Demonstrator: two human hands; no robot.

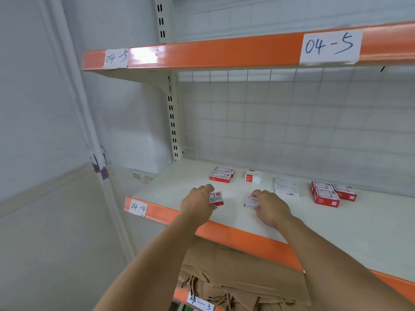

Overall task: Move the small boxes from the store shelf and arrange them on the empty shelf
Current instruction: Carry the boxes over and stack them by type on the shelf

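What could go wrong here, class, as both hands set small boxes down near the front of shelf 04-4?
The red box in the left hand sits near the orange front edge; a nudge might tip it off. The right hand covers its white box, so alignment with the back boxes may drift.

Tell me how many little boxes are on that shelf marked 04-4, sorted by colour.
Red and white boxes: 6, namely 2 at the back left, 3 at the right, and 1 held by the left hand.
Mostly white boxes: 3, namely 1 at the back, 1 flat pack, and 1 under the right hand.
Total: 9, though stacked boxes may hide more.
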